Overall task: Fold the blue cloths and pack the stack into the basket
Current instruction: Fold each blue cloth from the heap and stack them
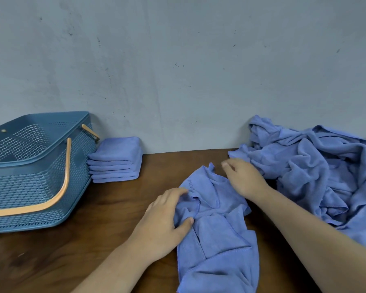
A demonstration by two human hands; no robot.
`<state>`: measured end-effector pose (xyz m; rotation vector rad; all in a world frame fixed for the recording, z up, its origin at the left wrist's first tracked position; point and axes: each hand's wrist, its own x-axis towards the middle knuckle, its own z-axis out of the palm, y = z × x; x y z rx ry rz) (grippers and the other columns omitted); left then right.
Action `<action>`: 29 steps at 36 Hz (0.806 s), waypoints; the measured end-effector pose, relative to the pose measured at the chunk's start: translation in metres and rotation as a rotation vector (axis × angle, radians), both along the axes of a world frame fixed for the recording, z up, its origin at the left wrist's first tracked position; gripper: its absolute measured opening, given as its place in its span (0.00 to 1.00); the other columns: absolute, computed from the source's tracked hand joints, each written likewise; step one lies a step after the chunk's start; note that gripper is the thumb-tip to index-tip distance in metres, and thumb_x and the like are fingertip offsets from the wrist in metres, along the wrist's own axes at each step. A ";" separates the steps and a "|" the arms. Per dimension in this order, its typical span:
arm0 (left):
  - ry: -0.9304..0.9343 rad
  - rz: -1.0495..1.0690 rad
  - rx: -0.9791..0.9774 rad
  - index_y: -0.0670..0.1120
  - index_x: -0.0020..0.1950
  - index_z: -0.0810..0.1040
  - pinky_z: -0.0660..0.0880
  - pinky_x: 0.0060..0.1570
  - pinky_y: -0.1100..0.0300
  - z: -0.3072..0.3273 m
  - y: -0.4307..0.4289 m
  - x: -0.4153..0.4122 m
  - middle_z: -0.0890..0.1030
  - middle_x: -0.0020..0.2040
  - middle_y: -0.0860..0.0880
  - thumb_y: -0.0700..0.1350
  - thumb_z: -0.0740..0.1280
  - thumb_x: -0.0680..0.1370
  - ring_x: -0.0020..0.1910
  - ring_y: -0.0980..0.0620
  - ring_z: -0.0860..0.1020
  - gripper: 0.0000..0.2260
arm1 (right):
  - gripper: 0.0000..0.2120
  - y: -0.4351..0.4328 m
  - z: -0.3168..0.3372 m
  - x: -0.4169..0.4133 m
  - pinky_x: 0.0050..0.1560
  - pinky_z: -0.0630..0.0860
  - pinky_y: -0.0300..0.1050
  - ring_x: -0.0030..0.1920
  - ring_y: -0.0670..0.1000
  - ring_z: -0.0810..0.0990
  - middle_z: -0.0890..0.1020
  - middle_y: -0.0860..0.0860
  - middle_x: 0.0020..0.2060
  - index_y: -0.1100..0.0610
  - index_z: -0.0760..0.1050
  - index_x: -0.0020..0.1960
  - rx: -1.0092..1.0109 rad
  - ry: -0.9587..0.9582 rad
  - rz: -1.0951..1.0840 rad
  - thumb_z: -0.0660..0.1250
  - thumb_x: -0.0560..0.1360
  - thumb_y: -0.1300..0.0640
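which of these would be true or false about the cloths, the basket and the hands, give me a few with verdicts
1. The folded stack sits inside the basket. False: it stands on the table beside the basket, on its right.
2. The left hand grips the crumpled cloth in the middle of the table. True.
3. The unfolded pile lies at the right, against the wall. True.
4. The basket's handles are blue like its body. False: they are light orange.
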<state>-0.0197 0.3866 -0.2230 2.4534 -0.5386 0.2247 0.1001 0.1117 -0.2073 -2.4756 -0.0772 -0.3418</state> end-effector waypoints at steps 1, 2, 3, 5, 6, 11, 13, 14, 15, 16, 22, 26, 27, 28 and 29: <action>-0.027 -0.036 0.012 0.69 0.79 0.59 0.60 0.79 0.56 0.001 -0.001 0.000 0.59 0.78 0.70 0.56 0.68 0.81 0.79 0.66 0.57 0.29 | 0.18 0.005 0.002 -0.013 0.38 0.69 0.48 0.34 0.45 0.74 0.78 0.43 0.32 0.52 0.73 0.36 0.071 0.040 0.048 0.61 0.83 0.50; -0.051 -0.073 0.047 0.70 0.80 0.57 0.55 0.81 0.56 0.002 -0.002 -0.001 0.53 0.82 0.68 0.53 0.67 0.82 0.82 0.64 0.50 0.31 | 0.16 0.008 0.000 -0.022 0.40 0.72 0.46 0.37 0.43 0.77 0.80 0.41 0.35 0.49 0.77 0.39 0.105 0.057 0.092 0.62 0.83 0.46; -0.074 -0.102 0.103 0.71 0.81 0.56 0.48 0.81 0.57 0.003 -0.005 -0.001 0.47 0.84 0.66 0.50 0.65 0.83 0.84 0.61 0.42 0.31 | 0.11 0.009 -0.003 -0.029 0.44 0.75 0.43 0.42 0.41 0.80 0.83 0.39 0.40 0.46 0.80 0.45 0.108 0.037 0.130 0.65 0.82 0.43; -0.110 -0.135 0.225 0.69 0.82 0.58 0.38 0.80 0.56 0.004 -0.011 0.000 0.40 0.85 0.65 0.47 0.59 0.83 0.83 0.58 0.33 0.30 | 0.05 0.006 -0.014 -0.032 0.45 0.76 0.41 0.45 0.40 0.81 0.84 0.39 0.44 0.42 0.81 0.54 0.065 -0.021 0.161 0.68 0.80 0.46; -0.111 -0.142 0.274 0.68 0.82 0.60 0.36 0.80 0.53 0.003 -0.013 0.001 0.40 0.85 0.65 0.47 0.56 0.82 0.82 0.59 0.32 0.29 | 0.05 0.004 -0.019 -0.030 0.42 0.75 0.43 0.43 0.41 0.81 0.84 0.40 0.42 0.43 0.82 0.53 0.052 -0.042 0.159 0.69 0.79 0.50; -0.026 -0.100 0.277 0.63 0.81 0.64 0.37 0.82 0.50 -0.001 -0.014 0.007 0.57 0.81 0.70 0.50 0.56 0.83 0.80 0.70 0.39 0.25 | 0.07 0.001 -0.023 -0.020 0.40 0.77 0.49 0.39 0.45 0.80 0.83 0.42 0.38 0.43 0.81 0.49 0.124 -0.065 0.105 0.66 0.80 0.53; -0.039 -0.092 0.248 0.62 0.78 0.68 0.39 0.83 0.52 -0.003 -0.014 0.007 0.62 0.78 0.71 0.50 0.58 0.83 0.80 0.72 0.45 0.23 | 0.08 0.001 -0.024 -0.017 0.42 0.79 0.51 0.39 0.45 0.80 0.83 0.42 0.38 0.42 0.81 0.49 0.136 -0.055 0.102 0.66 0.81 0.53; -0.040 -0.089 0.232 0.62 0.77 0.70 0.41 0.83 0.52 -0.005 -0.012 0.008 0.63 0.78 0.71 0.50 0.59 0.83 0.79 0.72 0.48 0.22 | 0.08 0.001 -0.025 -0.016 0.42 0.79 0.51 0.39 0.45 0.81 0.83 0.42 0.38 0.41 0.81 0.50 0.148 -0.051 0.102 0.65 0.81 0.53; -0.043 -0.087 0.210 0.62 0.77 0.70 0.44 0.83 0.52 -0.007 -0.011 0.008 0.64 0.77 0.71 0.51 0.60 0.82 0.79 0.72 0.51 0.22 | 0.08 0.001 -0.025 -0.015 0.43 0.79 0.50 0.40 0.44 0.81 0.82 0.41 0.38 0.41 0.81 0.52 0.166 -0.054 0.105 0.65 0.81 0.53; -0.052 -0.088 0.173 0.62 0.77 0.71 0.48 0.83 0.53 -0.008 -0.010 0.010 0.65 0.77 0.70 0.51 0.61 0.82 0.79 0.70 0.55 0.22 | 0.09 0.001 -0.026 -0.014 0.44 0.79 0.49 0.41 0.44 0.81 0.82 0.41 0.38 0.41 0.81 0.54 0.184 -0.058 0.106 0.65 0.82 0.53; 0.034 0.162 -0.429 0.58 0.82 0.65 0.57 0.79 0.64 -0.002 0.002 0.026 0.61 0.82 0.64 0.40 0.71 0.82 0.80 0.68 0.57 0.31 | 0.13 -0.005 -0.029 -0.002 0.39 0.73 0.46 0.38 0.43 0.79 0.79 0.40 0.37 0.42 0.76 0.64 0.278 -0.097 0.046 0.64 0.84 0.57; 0.141 0.511 -0.494 0.52 0.86 0.56 0.55 0.80 0.56 0.000 0.019 0.037 0.57 0.85 0.55 0.48 0.67 0.84 0.83 0.57 0.55 0.33 | 0.20 -0.007 -0.028 0.000 0.45 0.74 0.44 0.45 0.42 0.78 0.78 0.44 0.48 0.45 0.70 0.74 0.222 -0.126 0.039 0.64 0.84 0.58; 0.149 0.530 -0.500 0.52 0.86 0.56 0.55 0.80 0.55 -0.001 0.020 0.036 0.57 0.85 0.55 0.49 0.66 0.84 0.83 0.56 0.55 0.32 | 0.22 -0.006 -0.028 -0.001 0.48 0.76 0.46 0.46 0.43 0.78 0.77 0.46 0.54 0.45 0.69 0.76 0.193 -0.131 0.045 0.64 0.84 0.57; 0.129 0.516 -0.486 0.53 0.85 0.58 0.55 0.80 0.54 -0.002 0.020 0.035 0.58 0.84 0.55 0.49 0.66 0.84 0.83 0.56 0.55 0.30 | 0.23 -0.006 -0.028 -0.003 0.51 0.76 0.47 0.48 0.44 0.77 0.75 0.47 0.59 0.45 0.68 0.77 0.159 -0.134 0.048 0.65 0.83 0.57; 0.087 0.486 -0.437 0.53 0.83 0.61 0.56 0.80 0.55 -0.003 0.019 0.033 0.60 0.84 0.55 0.49 0.67 0.84 0.83 0.56 0.55 0.29 | 0.23 -0.005 -0.029 -0.004 0.54 0.76 0.49 0.51 0.48 0.78 0.73 0.48 0.63 0.46 0.68 0.76 0.105 -0.149 0.051 0.66 0.83 0.57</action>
